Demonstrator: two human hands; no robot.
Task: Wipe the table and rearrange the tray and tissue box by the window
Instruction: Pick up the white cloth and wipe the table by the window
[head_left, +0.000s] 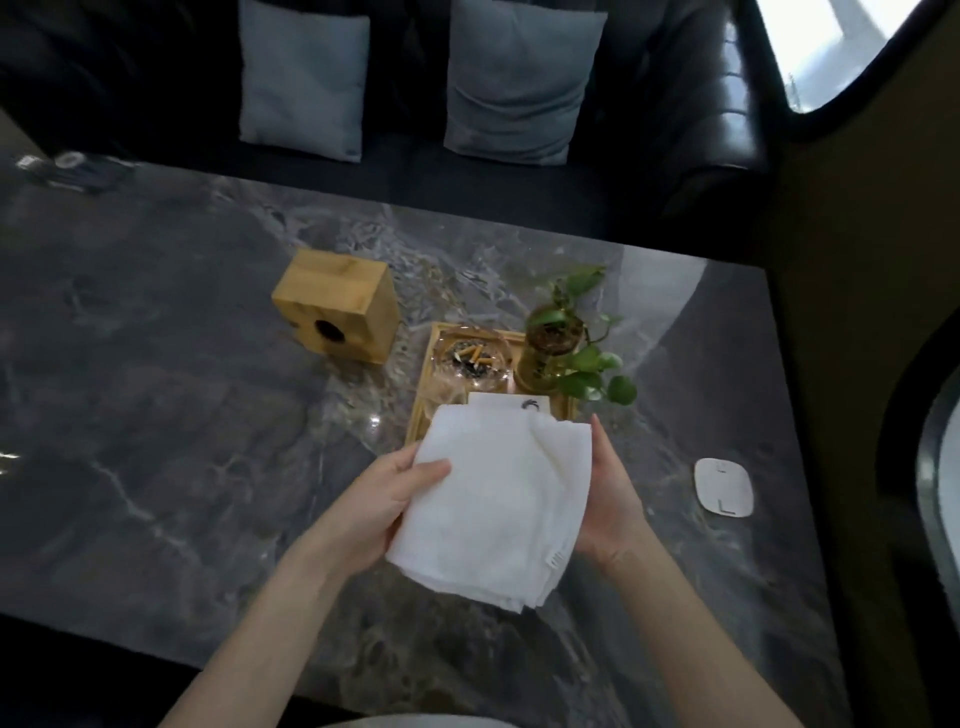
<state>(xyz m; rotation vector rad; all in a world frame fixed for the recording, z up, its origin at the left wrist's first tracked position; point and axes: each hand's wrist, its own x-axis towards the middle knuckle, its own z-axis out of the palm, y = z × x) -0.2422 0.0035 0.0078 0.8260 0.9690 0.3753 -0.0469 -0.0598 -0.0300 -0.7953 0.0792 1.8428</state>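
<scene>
The table (156, 364) is dark grey marble-look stone with pale veins, polished enough to throw window glare near its far right corner. The tissue box (337, 312) is light wood with a smooth matt finish, and the tray (423, 410) looks like the same pale wood. In the tray, the ashtray (470, 358) is clear glossy glass, as is the plant's vase (545, 358). The towel (493, 509) is soft white cloth, matt. The sofa (717, 104) is shiny black tufted leather; its cushions (511, 83) are matt grey fabric. A white disc (723, 487) looks like smooth plastic.
</scene>
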